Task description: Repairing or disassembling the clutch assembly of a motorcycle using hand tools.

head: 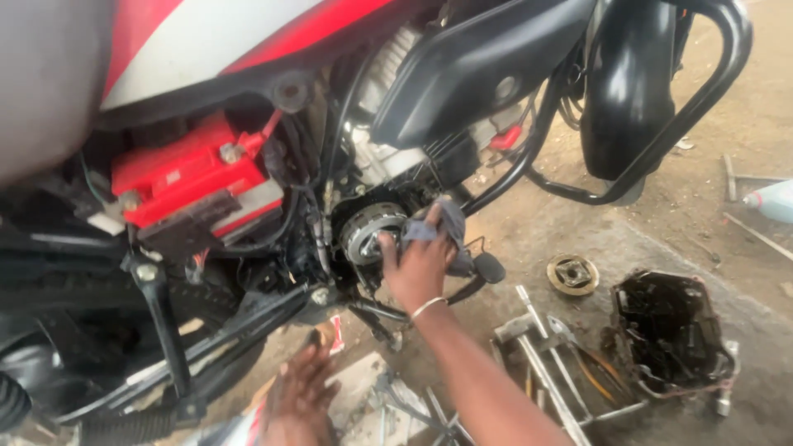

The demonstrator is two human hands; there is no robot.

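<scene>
**Clutch side open, wiping under way**

We have the engine's side cover off: the black cover lies open-side up on the concrete floor, well apart from the motorcycle, with a round metal disc near it and a cluster of metal tools beside it. So the opening-up looks done to us; the cleaning is in hand, and we judge that refitting the cover and the loose parts is left.

Our right hand is closed around a grey-blue rag and presses it against the exposed round clutch assembly, which sits low on the engine, under the black side panel and right of the red battery. The assembly shows a bright metal rim with dark, greasy surroundings; its centre is partly hidden by the hand.

Our left hand rests low near the floor, fingers spread loosely, gripping nothing that we can see.
</scene>
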